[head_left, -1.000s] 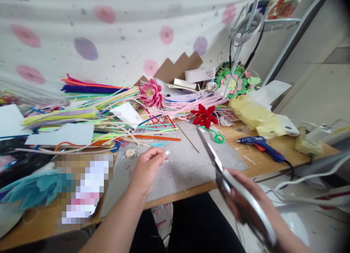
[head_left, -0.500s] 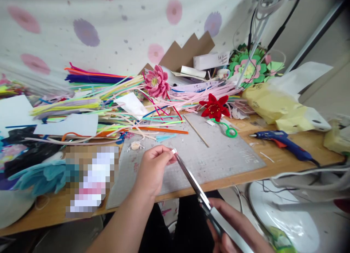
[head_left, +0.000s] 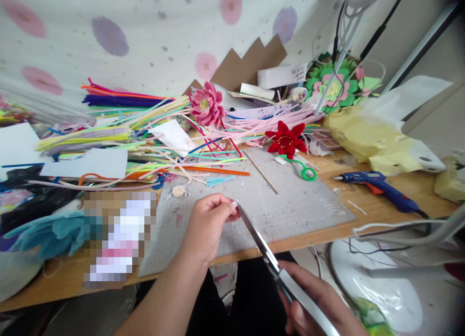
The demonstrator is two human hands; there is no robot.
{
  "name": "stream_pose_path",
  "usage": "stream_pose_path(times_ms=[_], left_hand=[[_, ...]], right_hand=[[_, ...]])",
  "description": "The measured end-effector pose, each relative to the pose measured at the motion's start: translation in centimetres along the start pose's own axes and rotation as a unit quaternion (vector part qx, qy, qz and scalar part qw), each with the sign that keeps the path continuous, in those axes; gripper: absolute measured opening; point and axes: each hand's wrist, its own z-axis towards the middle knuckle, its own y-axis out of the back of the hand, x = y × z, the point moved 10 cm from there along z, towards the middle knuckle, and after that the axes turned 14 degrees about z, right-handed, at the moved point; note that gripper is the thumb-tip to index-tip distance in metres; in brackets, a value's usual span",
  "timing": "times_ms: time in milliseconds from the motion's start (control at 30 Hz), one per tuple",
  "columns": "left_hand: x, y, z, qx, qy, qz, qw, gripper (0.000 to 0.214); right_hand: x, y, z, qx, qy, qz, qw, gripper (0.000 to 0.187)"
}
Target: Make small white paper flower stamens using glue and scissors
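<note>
Grey mat [head_left: 279,217], with scissors [head_left: 271,262] in the right hand [head_left: 323,292].

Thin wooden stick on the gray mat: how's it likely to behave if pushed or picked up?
Probably stiff: the stick lies straight on the gray mat. Likely light, being so slender. A sideways push might roll it, though its cross-section is too small to make out.
</note>
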Motion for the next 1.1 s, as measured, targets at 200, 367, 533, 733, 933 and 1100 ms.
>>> stream_pose_path(times_ms=[200,367,533,733,933,1100], left_hand=[[0.0,0.0,0.1,-0.002,-0.01,0.01,1.0,0.01],[0.0,-0.1,0.0,0.002,-0.011,0.002,1.0,0.011],[0.4,-0.3,0.3,0.032,0.002,-0.069,0.997,0.013],[0.2,1.0,1.3,0.027,0.005,-0.096,0.995,0.012],[-1.8,5.5,2.2,-0.089,-0.083,-0.034,0.992,0.013],[-1.6,5.7,2.1,-0.084,-0.091,0.028,0.992,0.012]], right_hand=[[-0.3,0.1,0.1,-0.026,-0.019,0.031,0.999,0.063],[-0.5,0.0,0.1,-0.043,-0.032,0.038,0.998,0.067],[-0.5,0.2,0.1,-0.017,-0.043,0.063,0.997,0.056],[1.0,-0.3,1.0,0.05,0.007,0.064,0.997,0.047],[4.1,2.0,2.0,0.005,0.051,0.02,0.998,0.041],[5.8,3.8,1.9,-0.017,0.067,-0.01,0.998,0.044]])
